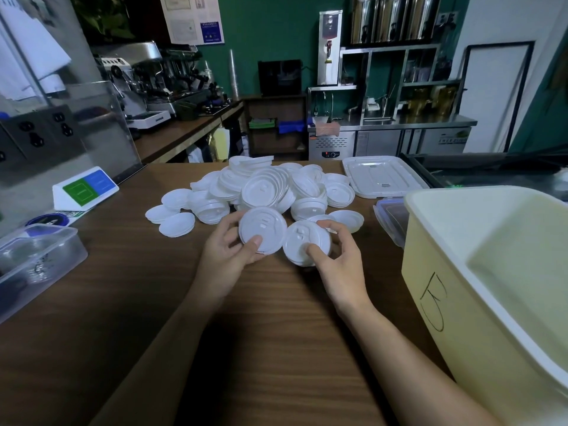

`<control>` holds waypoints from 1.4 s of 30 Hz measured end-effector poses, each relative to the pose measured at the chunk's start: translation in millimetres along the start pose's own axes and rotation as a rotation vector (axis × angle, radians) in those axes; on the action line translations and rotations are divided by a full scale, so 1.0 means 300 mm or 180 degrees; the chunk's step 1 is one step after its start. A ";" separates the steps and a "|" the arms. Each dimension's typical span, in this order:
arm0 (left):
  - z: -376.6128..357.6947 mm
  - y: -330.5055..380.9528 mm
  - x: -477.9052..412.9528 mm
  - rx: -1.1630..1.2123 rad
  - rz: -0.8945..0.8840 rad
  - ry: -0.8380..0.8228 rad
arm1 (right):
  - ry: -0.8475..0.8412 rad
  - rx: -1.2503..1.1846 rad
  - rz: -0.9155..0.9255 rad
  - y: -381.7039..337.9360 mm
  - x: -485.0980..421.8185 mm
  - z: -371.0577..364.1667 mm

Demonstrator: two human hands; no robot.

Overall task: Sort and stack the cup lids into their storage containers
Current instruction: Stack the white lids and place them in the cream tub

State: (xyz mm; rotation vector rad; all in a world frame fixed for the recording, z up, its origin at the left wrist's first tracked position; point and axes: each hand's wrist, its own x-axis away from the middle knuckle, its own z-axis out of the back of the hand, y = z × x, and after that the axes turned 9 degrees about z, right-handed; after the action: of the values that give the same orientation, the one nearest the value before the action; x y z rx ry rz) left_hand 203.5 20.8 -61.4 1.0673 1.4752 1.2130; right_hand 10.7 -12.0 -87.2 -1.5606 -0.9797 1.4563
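A heap of white cup lids (270, 187) lies on the wooden counter (215, 333) in front of me. My left hand (226, 256) grips a thin stack of large lids (262, 229), thumb on top near its front edge. Beside it, my right hand (336, 262) holds a thicker stack of smaller lids (304, 241), thumb on top and fingers curled round the far rim. The two stacks touch edge to edge just above the counter. A big cream storage bin (461, 302) with a hand-drawn mark stands at the right, its inside bare where visible.
The bin's white cover (382, 176) lies behind the heap at the right, and a small blue-rimmed box lid (390, 219) rests against the bin. A clear plastic container (37, 259) sits at the left edge, with a green and blue sign (86, 189) behind it.
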 end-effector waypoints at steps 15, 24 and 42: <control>-0.058 -0.069 0.000 -0.0854 -0.0197 0.0127 | -0.0437 -0.0410 -0.0010 -0.024 0.004 -0.005; -0.053 -0.050 0.001 -0.0183 0.0479 -0.0212 | -0.0533 -0.0352 0.0040 -0.039 0.011 0.000; -0.096 -0.059 0.078 -0.1090 -0.0113 -0.1253 | -0.0512 0.0447 0.0345 -0.084 0.137 0.175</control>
State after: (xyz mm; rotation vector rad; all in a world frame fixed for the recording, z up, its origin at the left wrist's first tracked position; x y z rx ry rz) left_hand 169.6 35.5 -79.0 0.9715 0.9427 1.1050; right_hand -40.3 37.5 -83.2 -1.4313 -0.8742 1.7102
